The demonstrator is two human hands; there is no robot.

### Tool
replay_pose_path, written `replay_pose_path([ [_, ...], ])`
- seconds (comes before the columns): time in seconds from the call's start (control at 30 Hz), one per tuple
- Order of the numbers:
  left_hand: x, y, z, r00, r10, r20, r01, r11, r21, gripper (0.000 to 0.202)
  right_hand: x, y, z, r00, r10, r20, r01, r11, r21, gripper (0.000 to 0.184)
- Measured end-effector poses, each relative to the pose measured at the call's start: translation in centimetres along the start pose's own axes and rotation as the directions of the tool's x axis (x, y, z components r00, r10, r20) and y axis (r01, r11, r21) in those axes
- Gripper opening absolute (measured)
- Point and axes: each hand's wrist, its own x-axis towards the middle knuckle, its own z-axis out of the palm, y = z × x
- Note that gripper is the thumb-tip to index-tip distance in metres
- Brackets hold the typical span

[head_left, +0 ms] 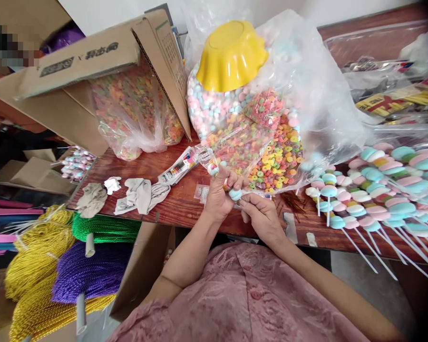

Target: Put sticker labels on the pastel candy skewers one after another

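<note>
Together: two hands (pixel 221 192) (pixel 262 216), one skewer (pixel 234 194)

Candy-skewer workshop: bulk sweets (pixel 267 156), cord spools (pixel 74 270)

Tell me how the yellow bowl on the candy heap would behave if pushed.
The yellow bowl looks like thin plastic, so probably light and stiff. It sits upside down, tilted, on lumpy pastel candy, so a push would likely slide or tip it off.

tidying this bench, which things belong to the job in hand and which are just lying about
In use: left hand, right hand, pale blue sweet between them, clear bag of coloured ring sweets, finished pastel candy sticks.
Lying about: crumpled grey cloths, purple cord spool, gold cord bundle.
</note>
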Motion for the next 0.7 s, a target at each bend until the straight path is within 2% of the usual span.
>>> replay_pose_path([
  [0.17, 0.1, 0.8, -1.2, 0.996, -0.074, 0.045, 0.075, 0.997, -0.023, 0.061, 0.7, -0.3, -0.7, 0.971, 0.125, 0.203, -0.187, 0.929, 0.32, 0.029],
  [0.4, -0.1, -0.3, -1.8, 0.986, -0.145, 0.082, 0.138, 0.986, 0.09, 0.065, 0.5, -0.1, -0.1, 0.942, 0.218, 0.254, -0.311, 0.851, 0.423, 0.026],
  [0.47, -0.1, -0.3, -2.0, 0.982, -0.15, 0.113, 0.138, 0.984, 0.111, 0.062, 0.4, -0.2, -0.2, 0.953, 0.19, 0.235, -0.269, 0.888, 0.373, 0.027],
  [0.57, 0.3, 0.8, -2.5, 0.988, -0.11, 0.106, 0.096, 0.988, 0.123, 0.058, 0.1, -0.5, -0.7, 0.99, 0.061, 0.131, -0.082, 0.983, 0.161, 0.032],
  [0.7, 1.0, 3.1, -2.8, 0.998, 0.07, 0.008, -0.07, 0.992, 0.107, 0.046, -0.1, -0.7, -1.3, 0.996, -0.085, 0.022, 0.086, 0.995, -0.058, 0.031],
])
